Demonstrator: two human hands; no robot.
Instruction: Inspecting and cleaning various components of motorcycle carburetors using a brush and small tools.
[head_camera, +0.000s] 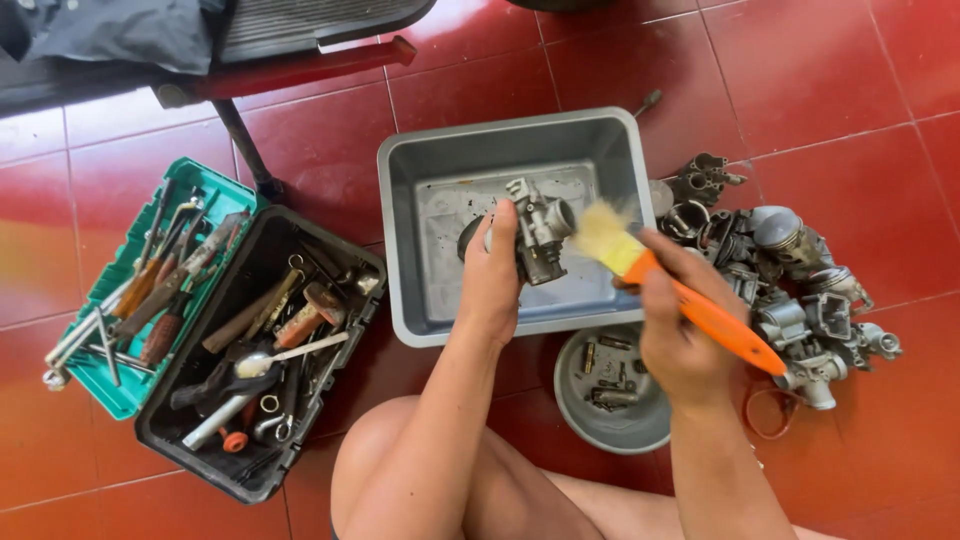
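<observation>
My left hand (493, 280) grips a metal carburetor (541, 232) and holds it over a grey plastic tub (410, 240) with shallow liquid in its bottom. My right hand (680, 330) holds an orange-handled paintbrush (700, 310); its pale bristles (598, 236) sit just right of the carburetor, touching or nearly touching it. Both forearms reach forward from my bare knees at the bottom of the view.
A pile of metal carburetors and engine parts (790, 290) lies on the red tiled floor at right. A small grey bowl (612, 425) holds small parts. At left stands an open black toolbox (260, 340) with a green tray (140, 290) of tools. A bench leg (245, 150) rises behind.
</observation>
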